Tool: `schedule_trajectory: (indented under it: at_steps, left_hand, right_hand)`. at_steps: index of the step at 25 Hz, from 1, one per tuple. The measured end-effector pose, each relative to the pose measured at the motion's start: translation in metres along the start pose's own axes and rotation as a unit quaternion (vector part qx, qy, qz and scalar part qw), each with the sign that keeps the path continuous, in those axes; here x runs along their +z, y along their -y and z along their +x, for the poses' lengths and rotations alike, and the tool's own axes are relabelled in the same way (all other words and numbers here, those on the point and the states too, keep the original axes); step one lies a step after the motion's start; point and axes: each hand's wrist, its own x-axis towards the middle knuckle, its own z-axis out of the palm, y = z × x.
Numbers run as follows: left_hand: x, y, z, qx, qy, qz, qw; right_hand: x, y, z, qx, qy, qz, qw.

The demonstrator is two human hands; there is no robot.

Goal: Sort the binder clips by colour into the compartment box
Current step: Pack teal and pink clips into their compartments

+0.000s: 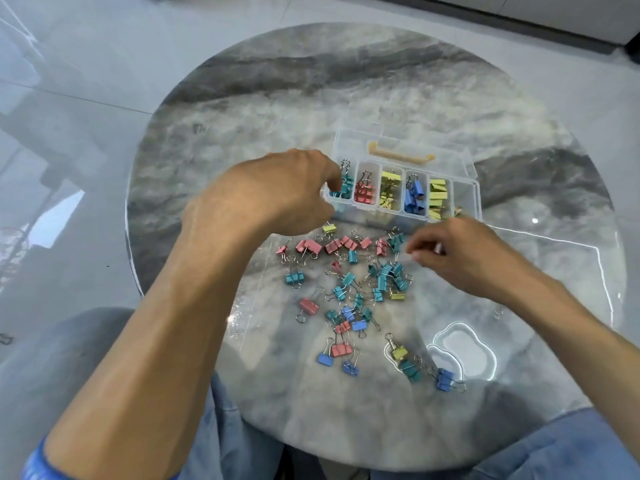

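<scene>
No text, label, brand, number or sign can be read anywhere in the view: the clear compartment box (405,188) carries no legible marking, the binder clips (349,292) show only plain colour, and the marbled table (311,98) bears no print
</scene>
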Motion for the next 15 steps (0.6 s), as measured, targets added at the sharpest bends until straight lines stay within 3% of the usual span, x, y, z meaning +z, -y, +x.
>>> schedule_trajectory:
  at_steps: [4,10,15]
  left_hand:
    - [0.008,-0.011,0.002,0.04,0.054,-0.003,0.998]
    - [0.019,-0.015,0.004,0.038,0.08,0.012,0.996]
    - [0.021,-0.02,0.007,0.037,0.088,0.014,0.995]
  right_hand:
    - [-0.013,-0.043,-0.027,0.101,0.045,0.037,0.993]
    - [0.024,-0.016,0.005,0.037,-0.071,0.023,0.997]
    - [0.06,-0.006,0.023,-0.004,-0.076,-0.013,0.997]
